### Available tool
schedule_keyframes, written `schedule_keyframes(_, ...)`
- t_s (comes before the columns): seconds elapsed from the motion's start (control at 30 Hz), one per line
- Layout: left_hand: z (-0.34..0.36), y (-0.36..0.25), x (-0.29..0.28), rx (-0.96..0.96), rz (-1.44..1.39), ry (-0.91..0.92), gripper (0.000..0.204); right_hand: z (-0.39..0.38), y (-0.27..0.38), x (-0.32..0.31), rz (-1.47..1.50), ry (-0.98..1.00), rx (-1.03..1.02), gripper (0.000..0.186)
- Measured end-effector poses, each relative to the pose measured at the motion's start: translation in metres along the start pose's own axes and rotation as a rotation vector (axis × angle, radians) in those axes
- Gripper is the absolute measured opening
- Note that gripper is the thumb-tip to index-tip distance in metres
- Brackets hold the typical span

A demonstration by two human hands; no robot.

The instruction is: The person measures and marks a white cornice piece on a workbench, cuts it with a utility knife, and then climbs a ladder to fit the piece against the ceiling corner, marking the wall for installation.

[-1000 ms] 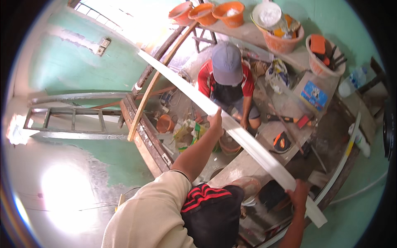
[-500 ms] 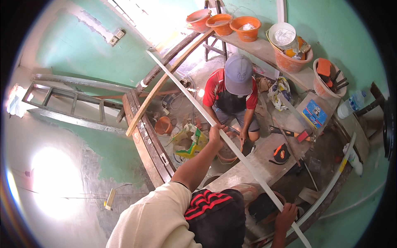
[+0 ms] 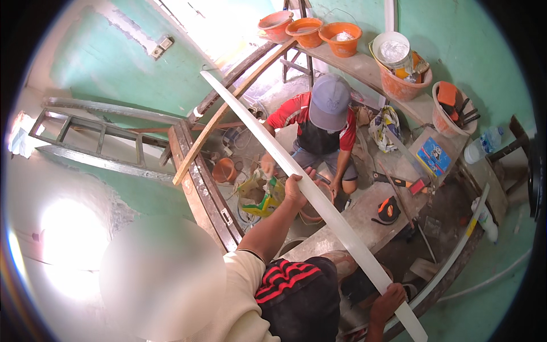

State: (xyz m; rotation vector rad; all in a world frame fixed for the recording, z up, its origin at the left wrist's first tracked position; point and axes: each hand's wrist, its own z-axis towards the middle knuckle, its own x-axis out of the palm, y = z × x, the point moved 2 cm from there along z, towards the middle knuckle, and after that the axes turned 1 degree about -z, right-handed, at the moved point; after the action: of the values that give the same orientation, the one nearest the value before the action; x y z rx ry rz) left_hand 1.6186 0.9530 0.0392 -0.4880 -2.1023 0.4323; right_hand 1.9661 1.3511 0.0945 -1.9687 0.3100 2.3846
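A long, flat white bar [image 3: 342, 228] slants across the view from the upper left to the lower right, its broad face showing. My left hand [image 3: 297, 188] grips it near the middle, thumb on the near side and fingertips past the far edge. Lower down, my right hand [image 3: 390, 299] is closed round it close to its lower end. Beyond the bar crouches a co-worker in a grey cap [image 3: 329, 102] and red-black shirt. One of their hands [image 3: 268, 165] is over an open yellow-green bag [image 3: 259, 196]; the other is beside an orange bucket [image 3: 313, 208], partly hidden by the bar.
A tape measure [image 3: 388, 210] lies on a plank bench [image 3: 364, 219]. Orange buckets [image 3: 341, 40] line a shelf at the back. Wooden beams [image 3: 205, 199] and a metal ladder [image 3: 102, 139] lie to the left. A blurred patch [image 3: 162, 279] covers the lower left.
The bar has turned in my hands, from a narrow edge to its broad face. The co-worker's one hand has moved left to over the bag.
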Motion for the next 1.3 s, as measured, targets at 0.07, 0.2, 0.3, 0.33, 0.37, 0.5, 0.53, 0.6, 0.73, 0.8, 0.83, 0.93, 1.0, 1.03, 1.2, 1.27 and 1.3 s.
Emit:
schedule_keyframes(0.07, 0.003, 0.002, -0.001, -0.008, 0.020, -0.026, 0.065, -0.001, 0.000, -0.003, 0.030, -0.026, 0.018, 0.015)
schedule_keyframes(0.2, 0.030, -0.005, -0.012, 0.027, 0.279, -0.167, 0.057, 0.007, -0.016, -0.001, 0.200, 0.164, 0.081, 0.025)
schedule_keyframes(0.3, 0.040, 0.010, -0.008, 0.096, 0.619, -0.259, 0.058, 0.021, -0.036, -0.005, 0.159, 0.188, 0.037, 0.025)
schedule_keyframes(0.33, 0.041, 0.010, -0.008, 0.164, 0.720, -0.312, 0.064, 0.030, -0.035, -0.009, 0.189, 0.201, 0.036, 0.018)
schedule_keyframes(0.37, 0.044, 0.008, -0.005, 0.244, 0.817, -0.357, 0.071, 0.038, -0.040, -0.009, 0.225, 0.245, 0.025, 0.019)
schedule_keyframes(0.5, 0.045, 0.021, 0.023, 0.297, 0.960, -0.516, 0.102, 0.050, -0.062, -0.001, 0.354, 0.348, 0.057, 0.023)
schedule_keyframes(0.53, 0.046, 0.017, 0.027, 0.275, 1.068, -0.605, 0.107, 0.053, -0.063, 0.001, 0.378, 0.374, 0.086, 0.023)
schedule_keyframes(0.6, 0.042, 0.024, 0.043, 0.214, 1.188, -0.753, 0.116, 0.058, -0.063, 0.003, 0.417, 0.420, 0.149, 0.023)
schedule_keyframes(0.73, 0.030, 0.032, 0.069, 0.103, 1.301, -0.797, 0.125, 0.063, -0.067, 0.009, 0.467, 0.480, 0.287, 0.026)
schedule_keyframes(0.8, 0.034, 0.034, 0.067, 0.114, 1.305, -0.801, 0.128, 0.065, -0.066, 0.018, 0.477, 0.486, 0.325, 0.025)
schedule_keyframes(0.83, 0.037, 0.036, 0.067, 0.117, 1.307, -0.802, 0.130, 0.065, -0.067, 0.020, 0.473, 0.494, 0.333, 0.026)
schedule_keyframes(0.93, 0.044, 0.034, 0.039, 0.143, 1.290, -0.773, 0.134, 0.053, -0.069, 0.026, 0.477, 0.517, 0.357, 0.029)
schedule_keyframes(1.0, 0.057, 0.026, 0.020, 0.183, 1.283, -0.736, 0.135, 0.057, -0.064, 0.036, 0.511, 0.487, 0.353, 0.029)
schedule_keyframes(1.03, 0.064, 0.020, 0.012, 0.208, 1.278, -0.720, 0.135, 0.060, -0.061, 0.038, 0.531, 0.479, 0.346, 0.029)
schedule_keyframes(1.2, 0.042, 0.036, 0.040, 0.311, 1.404, -0.898, 0.119, 0.063, -0.063, 0.038, 0.537, 0.469, 0.399, 0.032)
schedule_keyframes(1.27, 0.012, 0.049, 0.055, 0.562, 1.604, -0.958, 0.104, 0.062, -0.066, 0.041, 0.519, 0.493, 0.438, 0.035)
schedule_keyframes(1.3, 0.006, 0.056, 0.057, 0.749, 1.630, -0.608, 0.096, 0.063, -0.066, 0.045, 0.515, 0.504, 0.451, 0.037)
